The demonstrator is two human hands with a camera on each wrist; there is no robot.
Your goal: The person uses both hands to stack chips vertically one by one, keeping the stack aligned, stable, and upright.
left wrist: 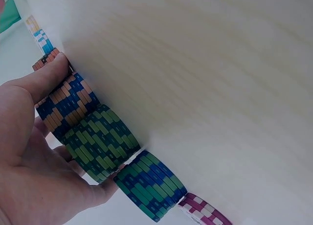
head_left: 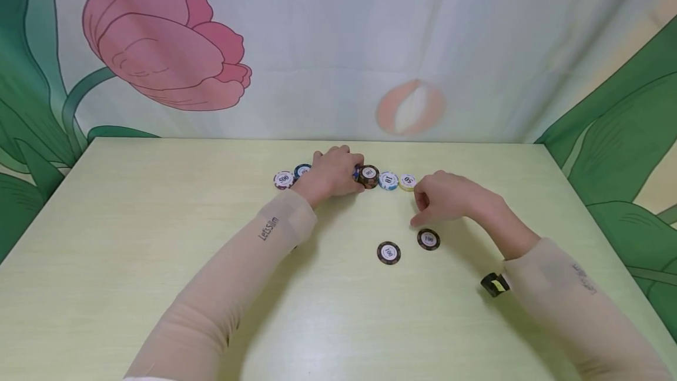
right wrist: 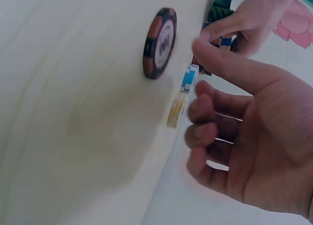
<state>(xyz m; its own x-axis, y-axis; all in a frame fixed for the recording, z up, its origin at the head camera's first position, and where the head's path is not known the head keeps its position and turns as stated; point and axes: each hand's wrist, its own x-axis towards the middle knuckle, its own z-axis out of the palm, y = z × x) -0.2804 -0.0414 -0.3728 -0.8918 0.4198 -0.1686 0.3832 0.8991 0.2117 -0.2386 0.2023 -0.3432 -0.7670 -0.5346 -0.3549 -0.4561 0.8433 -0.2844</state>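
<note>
A row of poker chip stacks runs along the back of the table. My left hand point(head_left: 334, 172) is around the middle of the row, fingers behind and thumb in front, gripping the black-and-orange chip stack point(left wrist: 43, 63). Beside its fingers are a blue-and-orange stack point(left wrist: 68, 107), a green stack point(left wrist: 102, 142) and a blue-green stack point(left wrist: 150, 186). My right hand point(head_left: 446, 196), loosely curled and holding nothing, is beside the yellow-edged chips point(head_left: 408, 181) at the row's right end. Two loose black-and-orange chips, one nearer point(head_left: 388, 253) and one farther point(head_left: 428, 239), lie flat in front of it.
Light blue chips point(head_left: 388, 180) stand within the row, and purple-and-white chips point(head_left: 283, 179) are at its left end. A printed cloth point(head_left: 328, 52) hangs behind the table point(head_left: 132, 240). A small black piece point(head_left: 495, 284) is at the right sleeve cuff.
</note>
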